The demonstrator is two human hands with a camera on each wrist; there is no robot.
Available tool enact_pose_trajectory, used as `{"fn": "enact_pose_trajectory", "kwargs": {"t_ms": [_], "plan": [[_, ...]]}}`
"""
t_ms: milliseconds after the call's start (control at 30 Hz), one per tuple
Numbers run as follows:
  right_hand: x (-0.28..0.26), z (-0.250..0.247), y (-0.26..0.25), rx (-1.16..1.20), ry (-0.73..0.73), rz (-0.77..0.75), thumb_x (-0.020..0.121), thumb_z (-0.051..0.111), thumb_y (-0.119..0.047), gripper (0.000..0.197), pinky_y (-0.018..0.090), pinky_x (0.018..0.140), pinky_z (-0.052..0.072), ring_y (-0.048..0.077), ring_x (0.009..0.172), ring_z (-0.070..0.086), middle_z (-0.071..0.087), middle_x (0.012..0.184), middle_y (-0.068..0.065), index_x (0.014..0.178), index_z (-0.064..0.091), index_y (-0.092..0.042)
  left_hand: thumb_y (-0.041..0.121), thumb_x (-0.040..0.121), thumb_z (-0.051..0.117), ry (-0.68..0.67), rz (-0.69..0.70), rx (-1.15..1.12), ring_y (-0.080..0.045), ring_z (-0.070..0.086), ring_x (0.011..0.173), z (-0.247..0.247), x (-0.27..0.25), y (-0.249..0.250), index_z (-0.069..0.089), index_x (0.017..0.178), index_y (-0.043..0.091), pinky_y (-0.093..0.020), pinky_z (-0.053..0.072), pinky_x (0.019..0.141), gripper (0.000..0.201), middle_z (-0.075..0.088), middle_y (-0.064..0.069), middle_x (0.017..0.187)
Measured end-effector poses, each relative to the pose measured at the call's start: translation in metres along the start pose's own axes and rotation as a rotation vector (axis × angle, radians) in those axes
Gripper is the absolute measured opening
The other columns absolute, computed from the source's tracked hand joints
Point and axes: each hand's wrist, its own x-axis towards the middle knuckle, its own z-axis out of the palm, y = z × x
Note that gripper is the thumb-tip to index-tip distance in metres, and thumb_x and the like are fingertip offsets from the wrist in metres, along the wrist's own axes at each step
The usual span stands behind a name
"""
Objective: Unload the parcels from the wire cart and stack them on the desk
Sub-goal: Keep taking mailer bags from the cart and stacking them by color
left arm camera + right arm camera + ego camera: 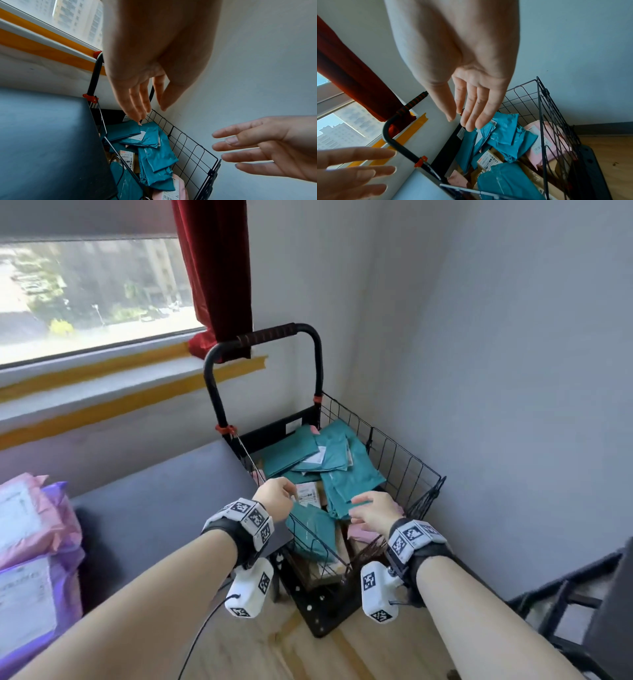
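Observation:
A black wire cart (pixel 404 460) stands in the room's corner, filled with several teal parcels (pixel 346 477), a labelled cardboard box (pixel 308 494) and pink parcels (pixel 363 534). Both my hands hover over the cart's near end, holding nothing. My left hand (pixel 277 496) has straight, relaxed fingers (pixel 137 102) above the teal parcels (pixel 154 155). My right hand (pixel 368 508) is spread open too, its fingers (pixel 471 112) pointing down at the teal parcels (pixel 505 135). The grey desk (pixel 154 508) lies left of the cart, with pink and purple parcels (pixel 34 542) stacked at its left end.
The cart's black handle (pixel 267 337) rises against the wall below a red curtain (pixel 215 268) and window sill. A dark chair frame (pixel 582 611) stands at the right. Wooden floor (pixel 274 652) shows below my arms. White walls close the corner behind the cart.

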Motion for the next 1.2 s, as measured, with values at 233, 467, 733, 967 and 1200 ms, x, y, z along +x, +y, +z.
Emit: {"fn": "enact_pose_trajectory", "kwargs": {"t_ms": [233,467,733,967,1200], "plan": [[0.087,-0.034,0.0,-0.026,-0.022,0.062,0.083,0.064,-0.002,0.031,0.033,0.079,0.056,0.021,0.082,0.065,0.065,0.089,0.015,0.114,0.06,-0.006,0.002,0.087,0.049,0.009,-0.064,0.0,-0.021,0.058,0.083,0.022,0.071,0.022,0.063,0.108,0.012,-0.027,0.052,0.071,0.027,0.066,-0.009,0.1],[0.167,-0.054,-0.015,-0.044,0.0,0.139,0.084,0.064,-0.001,0.035,0.028,0.072,0.055,0.021,0.082,0.066,0.066,0.094,0.017,0.118,0.059,-0.005,-0.002,0.084,0.047,-0.083,-0.095,-0.038,-0.03,0.064,0.095,0.039,0.163,0.037,0.062,0.111,0.012,-0.033,0.054,0.079,0.034,0.066,-0.012,0.108],[0.263,-0.054,-0.045,-0.122,-0.065,0.158,0.086,0.061,-0.001,0.032,0.032,0.082,0.056,0.02,0.084,0.065,0.065,0.098,0.016,0.117,0.059,-0.006,-0.001,0.083,0.045,-0.114,-0.17,-0.017,-0.026,0.063,0.088,0.038,0.245,0.037,0.061,0.111,0.015,-0.03,0.052,0.071,0.036,0.066,-0.011,0.108],[0.395,-0.032,-0.068,-0.266,-0.207,0.144,0.083,0.062,-0.001,0.031,0.029,0.072,0.055,0.021,0.08,0.064,0.065,0.097,0.016,0.114,0.061,-0.005,0.005,0.088,0.045,-0.072,-0.383,-0.039,-0.032,0.061,0.103,0.061,0.327,0.007,0.059,0.117,0.011,-0.031,0.048,0.084,0.033,0.063,-0.016,0.115],[0.534,0.017,-0.07,-0.379,-0.4,0.083,0.082,0.065,-0.002,0.03,0.039,0.091,0.053,0.024,0.091,0.062,0.063,0.098,0.013,0.112,0.061,-0.004,0.002,0.085,0.054,-0.035,-0.704,-0.362,-0.034,0.062,0.095,0.131,0.38,-0.044,0.054,0.122,0.003,-0.037,0.05,0.078,0.037,0.063,-0.022,0.115]]}}
